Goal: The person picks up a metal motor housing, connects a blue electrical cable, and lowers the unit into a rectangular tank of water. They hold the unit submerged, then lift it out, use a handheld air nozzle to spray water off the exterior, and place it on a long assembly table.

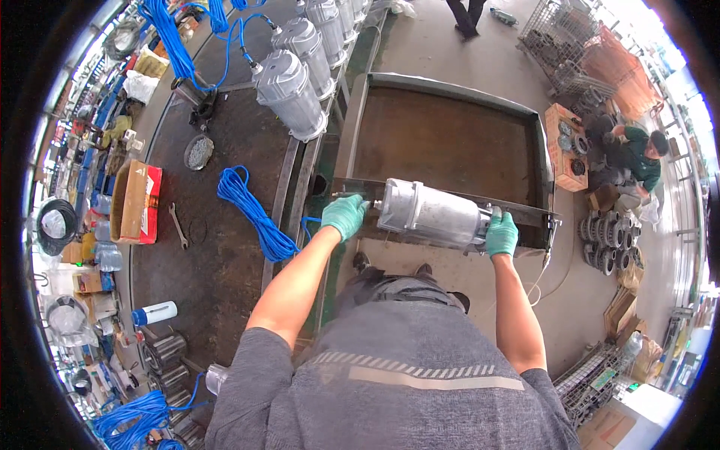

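Between two green-gloved hands, that silver metal cylinder (431, 213) is lying on its side by the near edge of the big steel tub (450, 142). Right hand (501, 234) is wrapped around one end; left hand (345, 216) is curled by the fitting at the capped end, can't tell how tightly. Long axis runs sideways, cap pointing left, other end slightly closer to the wearer. Left of that, blue cable (255, 214) on the bench (225, 300), similar cylinders (291, 94) standing upright farther up.
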A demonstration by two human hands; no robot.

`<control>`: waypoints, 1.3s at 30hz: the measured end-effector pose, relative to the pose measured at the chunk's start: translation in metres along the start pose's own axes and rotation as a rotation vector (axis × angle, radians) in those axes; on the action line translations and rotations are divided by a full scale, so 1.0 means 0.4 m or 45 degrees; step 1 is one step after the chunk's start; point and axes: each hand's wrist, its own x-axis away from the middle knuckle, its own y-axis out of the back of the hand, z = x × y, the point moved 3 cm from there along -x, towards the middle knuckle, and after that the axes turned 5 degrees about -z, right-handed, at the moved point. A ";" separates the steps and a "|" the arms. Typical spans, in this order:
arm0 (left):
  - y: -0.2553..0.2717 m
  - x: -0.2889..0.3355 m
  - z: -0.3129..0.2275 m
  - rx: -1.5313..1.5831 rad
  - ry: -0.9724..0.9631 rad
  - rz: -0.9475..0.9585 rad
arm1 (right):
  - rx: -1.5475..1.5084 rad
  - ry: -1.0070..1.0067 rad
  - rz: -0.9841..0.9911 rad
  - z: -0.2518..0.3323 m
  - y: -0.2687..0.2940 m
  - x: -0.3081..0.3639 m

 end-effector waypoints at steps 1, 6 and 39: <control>-0.032 -0.002 0.013 -0.039 0.053 0.068 | 0.029 0.014 0.018 0.011 -0.003 0.000; -0.073 0.010 0.045 0.037 0.031 0.003 | 0.115 -0.021 0.065 0.032 -0.006 -0.003; -0.133 0.161 -0.017 0.568 0.274 -0.131 | -0.166 -0.150 0.300 0.021 0.057 -0.043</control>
